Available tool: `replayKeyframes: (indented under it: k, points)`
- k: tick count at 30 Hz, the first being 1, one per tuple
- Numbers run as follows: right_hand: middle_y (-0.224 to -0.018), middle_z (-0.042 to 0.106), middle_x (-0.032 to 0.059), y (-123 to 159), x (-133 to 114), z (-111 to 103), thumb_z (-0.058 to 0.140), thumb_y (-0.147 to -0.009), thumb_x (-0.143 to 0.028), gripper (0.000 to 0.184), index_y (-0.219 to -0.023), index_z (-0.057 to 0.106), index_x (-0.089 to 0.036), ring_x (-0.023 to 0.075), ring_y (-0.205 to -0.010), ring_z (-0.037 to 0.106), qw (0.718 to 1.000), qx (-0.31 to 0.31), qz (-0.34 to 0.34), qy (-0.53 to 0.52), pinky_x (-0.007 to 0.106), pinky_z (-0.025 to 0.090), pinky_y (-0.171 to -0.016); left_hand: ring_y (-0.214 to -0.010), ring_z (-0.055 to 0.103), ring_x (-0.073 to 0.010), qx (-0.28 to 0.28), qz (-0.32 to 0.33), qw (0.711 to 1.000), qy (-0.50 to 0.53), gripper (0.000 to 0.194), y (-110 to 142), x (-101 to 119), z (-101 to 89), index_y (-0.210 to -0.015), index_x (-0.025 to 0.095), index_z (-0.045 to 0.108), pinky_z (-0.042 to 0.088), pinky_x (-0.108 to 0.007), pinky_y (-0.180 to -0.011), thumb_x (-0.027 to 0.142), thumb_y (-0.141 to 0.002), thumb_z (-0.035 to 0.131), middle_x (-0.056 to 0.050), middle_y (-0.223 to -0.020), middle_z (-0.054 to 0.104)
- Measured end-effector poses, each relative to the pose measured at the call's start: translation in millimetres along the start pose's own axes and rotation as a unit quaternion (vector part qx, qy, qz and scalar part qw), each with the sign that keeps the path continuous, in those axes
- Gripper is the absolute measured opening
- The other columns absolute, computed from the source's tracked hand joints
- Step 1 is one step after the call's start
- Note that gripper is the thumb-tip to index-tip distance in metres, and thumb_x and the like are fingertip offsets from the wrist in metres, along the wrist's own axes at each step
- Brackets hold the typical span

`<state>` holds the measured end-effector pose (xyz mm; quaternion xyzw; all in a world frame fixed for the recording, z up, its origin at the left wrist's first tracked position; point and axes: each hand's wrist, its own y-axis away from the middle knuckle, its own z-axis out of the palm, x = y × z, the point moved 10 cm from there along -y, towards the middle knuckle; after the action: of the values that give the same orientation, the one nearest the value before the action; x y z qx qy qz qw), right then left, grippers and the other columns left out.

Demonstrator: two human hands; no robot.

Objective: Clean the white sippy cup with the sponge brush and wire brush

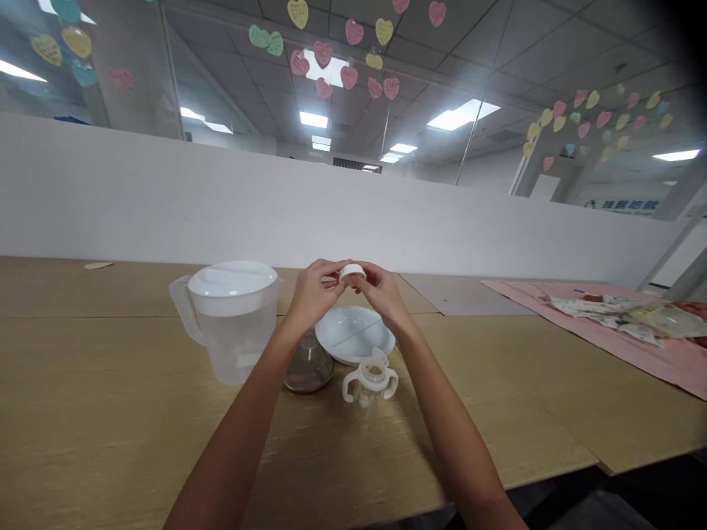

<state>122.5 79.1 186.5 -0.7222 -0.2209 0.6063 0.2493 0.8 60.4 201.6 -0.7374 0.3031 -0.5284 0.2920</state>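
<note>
White, round, shallow plastic cap [352,270], up in the air over the bowl's far side, and both hands are on it: left hand [316,288] clamped on one edge, right hand [385,292] on the other! Progress so far: cap lifted clear of the worktop, seated on no vessel, so that part looks undone.

Left to right now. Tall translucent plastic jug [235,335], white lid on, handle out to the left; its contents, I can't tell. Clear conical flask [309,368], partly behind the left forearm. White round bowl [336,331] below the hands, and in front of it a clear bottle with a white two-handled collar [371,377]. Neither hand is on these!

Underneath, the light-brown wooden worktop [138,434]: pale yellow paper slip [99,265] far left, pink cloth [513,305] at right carrying a blurred jumble. Behind, a low white wall [138,191], then glass dotted with heart-shaped paper notes [298,13] and bright ceiling lights [464,115].
</note>
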Motion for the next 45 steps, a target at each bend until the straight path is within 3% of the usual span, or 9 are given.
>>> replayKeyframes:
  k: [4, 8, 14, 16, 24, 31, 38, 42, 45]
  points:
    - [-0.078, 0.062, 0.0011, -0.2, 5.2, -5.3, 0.051, -0.060, -0.020, 0.027, -0.085, 0.061, -0.017, 0.0127, -0.069, 0.053, 0.998, 0.060, -0.006, 0.008, 0.027, 0.044, -0.065, -0.071, 0.055, -0.0080, 0.002, 0.032, 0.999, -0.030, 0.028, 1.0, 3.9, 4.8, -0.096, 0.021, 0.064, 0.052, -0.020, -0.066, 0.017, -0.070, 0.056, -0.001, -0.082, 0.054]
    - [-0.077, 0.062, 0.0014, 0.6, 12.0, -5.8, 0.047, -0.057, -0.015, 0.028, -0.080, 0.062, -0.016, 0.0144, -0.074, 0.054, 0.997, 0.062, 0.036, -0.019, 0.028, 0.044, -0.068, -0.069, 0.054, -0.0083, 0.001, 0.063, 0.995, -0.078, 0.030, 3.0, 7.3, 12.0, -0.098, 0.023, 0.064, 0.051, -0.020, -0.065, 0.015, -0.070, 0.056, 0.000, -0.077, 0.052]
    - [-0.086, 0.064, 0.0029, 6.1, 5.1, 5.6, 0.050, -0.056, -0.012, 0.038, -0.092, 0.063, -0.016, 0.0143, -0.080, 0.055, 0.992, -0.032, 0.093, -0.073, 0.028, 0.043, -0.074, -0.072, 0.054, -0.0099, 0.023, 0.093, 0.982, -0.163, 0.033, 3.3, 8.1, 8.5, -0.101, 0.024, 0.062, 0.049, -0.023, -0.070, 0.013, -0.072, 0.052, 0.000, -0.080, 0.053]
    - [-0.092, 0.064, 0.0039, 5.7, 6.1, 5.1, 0.054, -0.057, -0.013, 0.040, -0.095, 0.063, -0.017, 0.0150, -0.084, 0.056, 0.992, -0.032, 0.099, -0.078, 0.030, 0.043, -0.079, -0.072, 0.054, -0.0095, 0.023, 0.098, 0.981, -0.166, 0.034, 2.6, 7.1, 6.6, -0.102, 0.024, 0.062, 0.049, -0.023, -0.071, 0.013, -0.072, 0.052, 0.000, -0.081, 0.053]
    - [-0.095, 0.064, 0.0052, -0.2, 8.2, 2.0, 0.058, -0.059, -0.015, 0.032, -0.091, 0.063, -0.017, 0.0171, -0.089, 0.058, 0.996, -0.019, 0.052, -0.072, 0.033, 0.046, -0.079, -0.073, 0.054, -0.0087, 0.037, 0.084, 0.988, -0.127, 0.029, 1.9, 9.2, 1.8, -0.096, 0.023, 0.064, 0.050, -0.021, -0.069, 0.012, -0.071, 0.053, 0.000, -0.080, 0.054]
    - [-0.089, 0.064, 0.0043, -0.2, 2.7, -6.5, 0.051, -0.059, -0.014, 0.027, -0.084, 0.061, -0.016, 0.0155, -0.085, 0.057, 0.997, 0.064, -0.008, -0.050, 0.031, 0.047, -0.076, -0.073, 0.054, -0.0098, 0.029, 0.086, 0.987, -0.132, 0.033, 3.1, 15.8, 5.9, -0.099, 0.024, 0.063, 0.048, -0.024, -0.072, 0.012, -0.069, 0.054, 0.000, -0.081, 0.054]
    - [-0.097, 0.063, 0.0041, 2.1, 0.5, 4.1, 0.041, -0.056, -0.006, 0.040, -0.089, 0.060, -0.016, 0.0150, -0.089, 0.058, 0.996, -0.006, 0.029, -0.086, 0.032, 0.046, -0.080, -0.075, 0.054, -0.0107, 0.048, 0.089, 0.982, -0.158, 0.035, 2.6, 14.4, 0.1, -0.099, 0.025, 0.063, 0.046, -0.025, -0.074, 0.011, -0.070, 0.053, 0.000, -0.081, 0.053]
    - [-0.099, 0.062, 0.0036, 2.8, -0.5, 6.0, 0.044, -0.057, -0.003, 0.043, -0.094, 0.060, -0.017, 0.0138, -0.087, 0.059, 0.994, -0.083, 0.038, -0.056, 0.032, 0.046, -0.082, -0.078, 0.055, -0.0105, 0.036, 0.051, 0.994, -0.092, 0.032, 0.7, 3.3, -1.0, -0.099, 0.023, 0.063, 0.048, -0.023, -0.075, 0.014, -0.071, 0.052, -0.001, -0.084, 0.054]
    - [-0.099, 0.061, 0.0046, 4.6, 1.8, -1.8, 0.048, -0.059, -0.004, 0.045, -0.100, 0.058, -0.019, 0.0134, -0.082, 0.060, 0.992, -0.103, 0.066, -0.030, 0.033, 0.047, -0.080, -0.080, 0.056, -0.0109, 0.036, 0.022, 0.998, -0.050, 0.031, -0.5, -3.9, -1.3, -0.100, 0.020, 0.062, 0.048, -0.025, -0.077, 0.015, -0.071, 0.052, -0.002, -0.087, 0.053]
